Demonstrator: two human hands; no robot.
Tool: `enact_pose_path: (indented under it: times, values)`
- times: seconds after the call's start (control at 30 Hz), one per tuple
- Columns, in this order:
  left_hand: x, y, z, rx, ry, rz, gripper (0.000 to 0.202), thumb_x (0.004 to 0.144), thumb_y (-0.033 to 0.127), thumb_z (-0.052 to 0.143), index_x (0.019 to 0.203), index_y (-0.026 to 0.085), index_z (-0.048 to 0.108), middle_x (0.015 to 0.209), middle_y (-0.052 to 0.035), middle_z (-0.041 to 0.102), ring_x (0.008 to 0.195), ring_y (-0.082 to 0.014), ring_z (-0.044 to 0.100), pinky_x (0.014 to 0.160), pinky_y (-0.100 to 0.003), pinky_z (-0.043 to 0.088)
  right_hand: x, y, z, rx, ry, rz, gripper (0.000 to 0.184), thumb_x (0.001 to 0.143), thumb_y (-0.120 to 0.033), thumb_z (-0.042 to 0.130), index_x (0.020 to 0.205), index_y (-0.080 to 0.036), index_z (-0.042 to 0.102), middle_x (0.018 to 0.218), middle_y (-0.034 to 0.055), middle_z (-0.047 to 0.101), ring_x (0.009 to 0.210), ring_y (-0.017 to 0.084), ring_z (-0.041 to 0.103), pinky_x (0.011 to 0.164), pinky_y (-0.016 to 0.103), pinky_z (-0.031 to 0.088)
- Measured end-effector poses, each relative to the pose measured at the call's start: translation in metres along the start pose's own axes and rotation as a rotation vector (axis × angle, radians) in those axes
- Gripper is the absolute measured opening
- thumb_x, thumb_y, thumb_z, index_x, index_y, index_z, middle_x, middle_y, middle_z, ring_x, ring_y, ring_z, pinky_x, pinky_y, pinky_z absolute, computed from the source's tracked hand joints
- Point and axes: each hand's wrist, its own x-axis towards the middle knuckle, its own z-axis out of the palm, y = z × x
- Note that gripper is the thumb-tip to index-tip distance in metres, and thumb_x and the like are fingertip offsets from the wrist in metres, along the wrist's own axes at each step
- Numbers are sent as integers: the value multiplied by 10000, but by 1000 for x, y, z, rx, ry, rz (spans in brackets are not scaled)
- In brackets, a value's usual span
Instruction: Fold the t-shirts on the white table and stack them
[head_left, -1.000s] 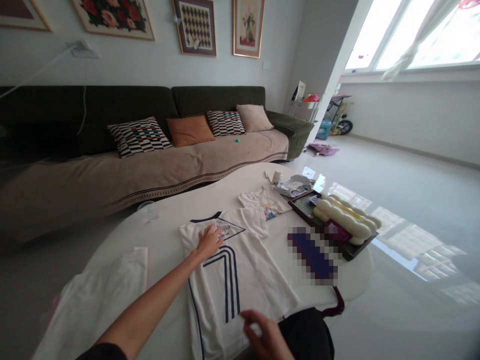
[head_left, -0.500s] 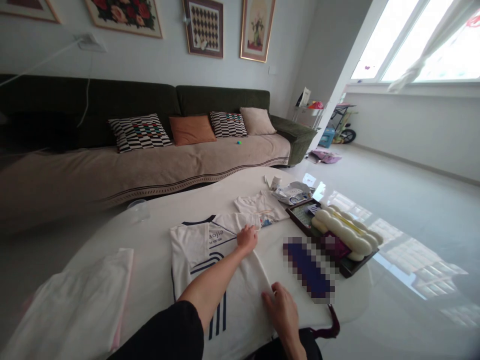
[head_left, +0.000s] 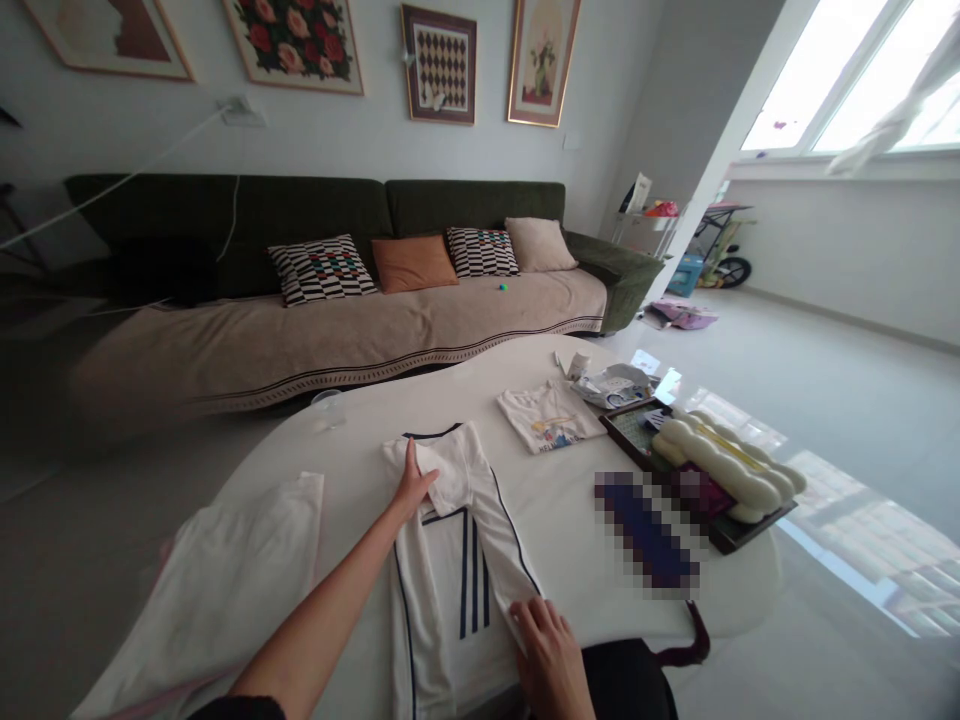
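Observation:
A white jersey with navy stripes and trim [head_left: 487,600] lies on the table in front of me, its sides folded inward over the front. My left hand [head_left: 414,488] rests on the upper left part of the jersey below the collar, thumb and fingers spread apart. At the lower right edge of the jersey is my right hand [head_left: 549,650], its fingers curled over the cloth. Beyond the jersey to the right sits a folded white T-shirt with a printed picture [head_left: 551,415]. Another white garment with pink edging [head_left: 240,560] lies to the left.
The white table [head_left: 442,385] also bears a clear cup [head_left: 328,410], a packet [head_left: 615,385], a small white bottle [head_left: 578,366] and a dark tray [head_left: 731,540] with a cream puffy object [head_left: 727,465]. A blurred-out purple item [head_left: 649,530] lies nearby. Behind stands a sofa [head_left: 337,345].
The jersey's right side has been folded inward, covering the lettering. My left hand has moved from its right shoulder to the upper left. My right hand stays by the lower right edge.

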Motion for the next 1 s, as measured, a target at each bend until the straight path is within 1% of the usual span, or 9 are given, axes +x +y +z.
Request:
enact_pose_path:
  times: [0.07,0.13,0.23,0.4,0.57,0.77,0.87,0.93,1.0]
  values:
    - [6,1,-2,43,-53,110,714,696,115,498,1345,226,219,1315,-79,434,1153,-178,463,958,-328,385,-1,-5,-2,-25,19,8,406,642,8,414,923,-237,571,851,33,586,814,193,552,725,286,416]
    - [15,2,-4,82,-121,172,690,671,85,493,1322,216,303,1329,-48,427,1209,-177,402,1016,-327,320,-1,-10,-5,-21,7,7,398,674,11,392,929,-234,574,835,31,585,780,176,565,691,258,421]
    - [26,3,-8,134,-188,196,586,655,57,478,1225,191,463,1269,-36,500,1194,-174,422,1035,-309,294,1,-19,-6,-18,-38,-8,418,709,12,362,988,-223,565,852,33,588,735,156,587,611,221,425]
    - [30,-1,-11,238,-211,183,575,649,106,568,1213,161,476,1261,-73,505,1159,-200,460,995,-296,346,0,-22,1,-36,-69,-2,439,759,-47,382,1160,-189,489,907,57,608,714,168,612,597,235,454]
    - [27,-4,-14,387,-154,111,602,629,168,635,1202,112,459,1218,-138,516,1122,-241,483,954,-310,371,-6,-15,7,-29,-71,23,385,812,-196,444,1195,-158,469,1041,106,600,806,202,628,665,270,488]
    - [19,1,-20,573,19,35,523,728,152,517,1232,124,379,1264,-151,413,1161,-233,427,944,-323,356,1,-14,-9,-4,-160,15,276,858,-212,394,1078,-194,559,889,60,639,701,184,641,569,250,480]
    - [12,10,-14,644,57,69,455,786,175,437,1237,144,376,1327,-159,331,1192,-264,374,937,-377,353,20,-15,-18,54,-112,-38,314,864,-146,321,1026,-206,583,894,48,637,742,158,629,624,235,481]
    - [9,16,-4,676,8,145,399,811,214,412,1206,160,430,1327,-130,355,1218,-255,333,979,-375,311,35,-13,-15,64,-34,-84,363,854,-107,288,1066,-186,572,1043,78,609,902,158,600,746,239,474]
    - [9,21,9,692,-68,231,391,816,261,424,1196,173,462,1328,-94,383,1251,-231,283,1024,-344,255,47,-9,-5,34,17,-135,390,845,-116,297,1158,-155,527,1228,107,514,1127,190,478,901,294,414]
